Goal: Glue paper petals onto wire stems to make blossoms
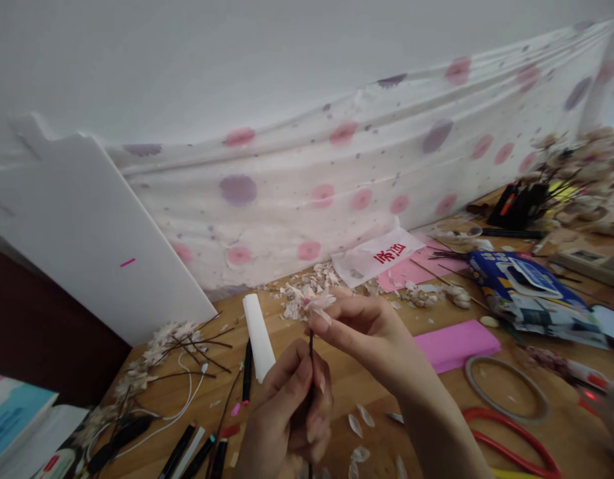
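My left hand (291,406) is closed around the thin dark stem of an artificial flower, holding it upright over the table. The flower's pale, pinkish petals (320,303) sit at the stem's top. Thumb and fingers of my right hand (361,326) pinch at the flower head, just under and beside the petals; the exact contact is partly hidden. Behind the flower lies a heap of loose pale petals (324,276). Several single petals (355,426) are scattered on the wood below my right wrist.
Finished-looking flowers on stems (177,339) lie left, beside a white cable (189,392) and markers (179,449). A white roll (259,336) is near my left hand. Rightward are folded pink paper (459,344), a tape ring (506,389), red-handled scissors (516,436), a glue gun (596,386) and a wipes pack (533,286).
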